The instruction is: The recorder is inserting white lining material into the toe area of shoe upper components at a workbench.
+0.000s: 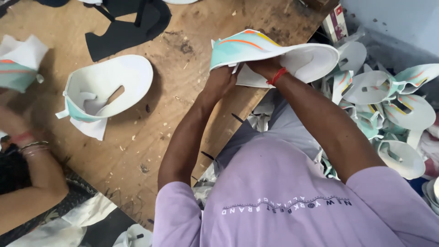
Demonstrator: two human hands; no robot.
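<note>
Together, left hand and right hand grip one shoe upper.

Shirt: short-sleeved, pale lilac, with a line of small white lettering and a thin wavy white line across it.
Wrist: a red thread band.
Arms: bare below the sleeves.

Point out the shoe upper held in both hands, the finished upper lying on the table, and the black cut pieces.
held shoe upper (256, 48), head view, mint printed side.
finished upper (130, 73), head view, white lining.
black cut pieces (132, 25), head view, middle.
</note>
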